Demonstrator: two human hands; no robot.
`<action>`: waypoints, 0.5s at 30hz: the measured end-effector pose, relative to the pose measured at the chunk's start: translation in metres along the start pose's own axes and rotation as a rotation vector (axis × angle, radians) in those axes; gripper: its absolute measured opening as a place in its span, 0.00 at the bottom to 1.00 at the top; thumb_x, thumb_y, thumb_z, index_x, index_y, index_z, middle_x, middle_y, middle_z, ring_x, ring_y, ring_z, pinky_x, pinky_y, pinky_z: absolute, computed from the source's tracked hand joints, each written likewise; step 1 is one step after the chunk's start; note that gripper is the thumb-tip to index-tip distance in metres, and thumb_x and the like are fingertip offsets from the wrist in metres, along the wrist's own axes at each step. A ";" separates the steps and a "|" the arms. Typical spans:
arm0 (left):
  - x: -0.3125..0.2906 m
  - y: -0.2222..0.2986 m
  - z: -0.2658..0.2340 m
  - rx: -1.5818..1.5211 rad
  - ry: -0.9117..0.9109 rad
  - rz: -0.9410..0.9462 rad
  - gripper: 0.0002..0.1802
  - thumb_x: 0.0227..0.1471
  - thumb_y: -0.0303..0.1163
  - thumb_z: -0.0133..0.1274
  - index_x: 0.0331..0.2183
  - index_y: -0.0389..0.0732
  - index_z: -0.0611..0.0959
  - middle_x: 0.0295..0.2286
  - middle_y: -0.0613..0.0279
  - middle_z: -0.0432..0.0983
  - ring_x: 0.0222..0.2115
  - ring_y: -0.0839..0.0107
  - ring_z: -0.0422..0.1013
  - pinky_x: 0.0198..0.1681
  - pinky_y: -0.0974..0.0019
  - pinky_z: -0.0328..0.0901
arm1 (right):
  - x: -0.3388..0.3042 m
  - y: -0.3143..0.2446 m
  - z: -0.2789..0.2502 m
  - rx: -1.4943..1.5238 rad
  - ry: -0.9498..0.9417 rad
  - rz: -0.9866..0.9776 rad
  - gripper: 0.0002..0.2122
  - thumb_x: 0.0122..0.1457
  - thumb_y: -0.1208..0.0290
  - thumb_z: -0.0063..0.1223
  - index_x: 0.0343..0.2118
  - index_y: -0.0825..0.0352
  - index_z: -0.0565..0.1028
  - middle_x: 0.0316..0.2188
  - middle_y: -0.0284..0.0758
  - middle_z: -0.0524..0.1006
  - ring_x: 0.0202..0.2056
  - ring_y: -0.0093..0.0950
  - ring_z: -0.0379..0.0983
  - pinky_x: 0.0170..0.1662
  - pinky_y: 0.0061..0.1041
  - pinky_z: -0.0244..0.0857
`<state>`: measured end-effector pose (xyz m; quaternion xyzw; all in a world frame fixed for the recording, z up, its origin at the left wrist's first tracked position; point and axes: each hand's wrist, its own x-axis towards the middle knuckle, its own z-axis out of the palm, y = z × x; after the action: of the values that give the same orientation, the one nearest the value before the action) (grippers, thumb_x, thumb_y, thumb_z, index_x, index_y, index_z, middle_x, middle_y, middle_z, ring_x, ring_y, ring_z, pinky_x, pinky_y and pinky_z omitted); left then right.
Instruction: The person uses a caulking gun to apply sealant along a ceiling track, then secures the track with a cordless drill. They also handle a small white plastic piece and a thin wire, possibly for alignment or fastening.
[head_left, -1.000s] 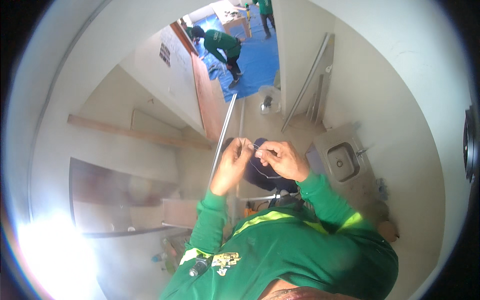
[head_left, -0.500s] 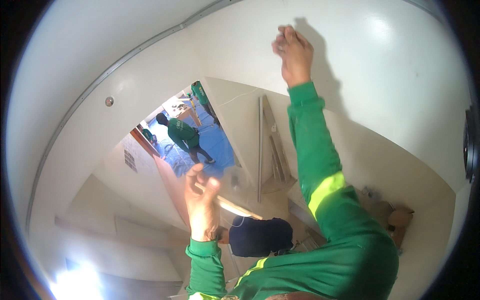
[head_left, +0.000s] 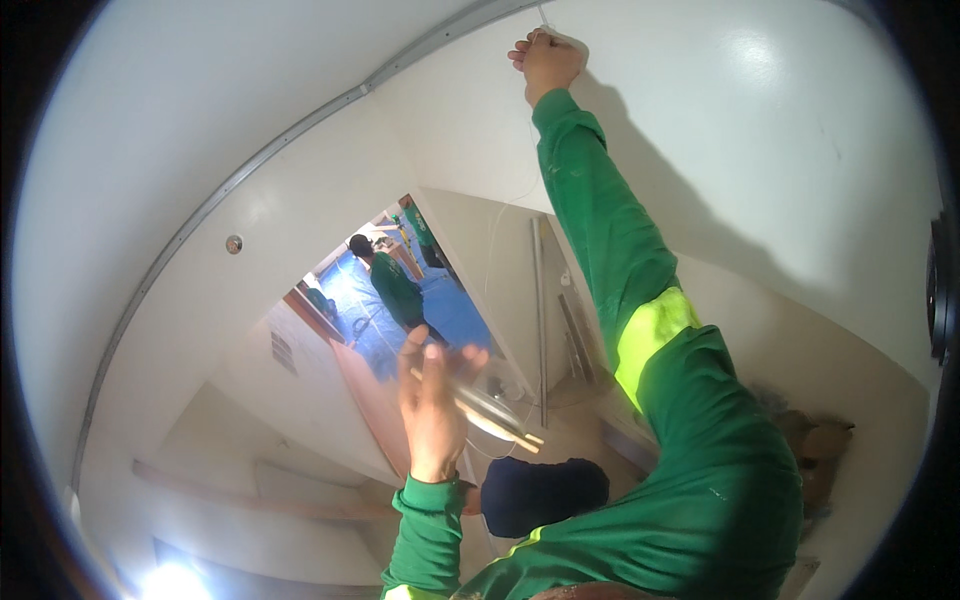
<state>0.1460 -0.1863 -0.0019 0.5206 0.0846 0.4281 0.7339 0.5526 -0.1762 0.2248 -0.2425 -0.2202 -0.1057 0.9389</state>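
My left hand point(head_left: 432, 425), low in the middle, is closed around a pale wooden stick point(head_left: 497, 415) that appears wound with string and slants down to the right. A thin string point(head_left: 489, 245) loops below the stick and also shows faintly against the wall, rising toward my raised arm. High up, my right hand point(head_left: 550, 65) has its fingers pinched together against the white surface, close below the grey metal rail point(head_left: 440, 38). A short light strand shows just above those fingertips; exactly what they grip is too small to make out.
Through an opening below, a person in green point(head_left: 395, 290) stands on blue floor sheeting point(head_left: 455, 310), with other people beyond. A long metal profile point(head_left: 540, 320) leans on the wall. A dark blue rounded object point(head_left: 545, 497) lies below my arms. A bright lamp point(head_left: 172, 582) shines at lower left.
My right hand has moved up and left to just under the metal rail. My left hand, with the stick, has shifted slightly right in view, and its fingers are blurred by motion.
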 end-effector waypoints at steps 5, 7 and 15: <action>0.002 0.004 -0.011 0.044 -0.013 0.068 0.30 0.70 0.37 0.52 0.64 0.33 0.62 0.42 0.51 0.72 0.43 0.59 0.77 0.54 0.49 0.75 | 0.012 0.002 0.006 0.028 0.005 -0.069 0.09 0.69 0.74 0.49 0.38 0.75 0.76 0.26 0.42 0.81 0.20 0.31 0.79 0.23 0.26 0.72; 0.003 0.005 -0.016 0.050 0.024 0.089 0.31 0.69 0.37 0.53 0.64 0.32 0.62 0.42 0.51 0.72 0.42 0.61 0.77 0.54 0.49 0.75 | 0.017 0.002 0.009 0.057 0.004 -0.044 0.08 0.69 0.75 0.49 0.39 0.76 0.76 0.25 0.41 0.81 0.20 0.31 0.79 0.23 0.27 0.72; -0.005 0.010 -0.053 0.092 0.159 0.134 0.25 0.68 0.34 0.55 0.60 0.38 0.68 0.39 0.65 0.75 0.41 0.65 0.78 0.55 0.43 0.75 | 0.027 0.004 0.066 0.204 0.020 -0.036 0.09 0.63 0.79 0.51 0.43 0.78 0.76 0.40 0.49 0.82 0.40 0.42 0.83 0.36 0.38 0.79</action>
<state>0.1075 -0.1520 -0.0191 0.5227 0.1269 0.5119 0.6698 0.5535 -0.1417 0.2871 -0.1409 -0.2248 -0.1020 0.9588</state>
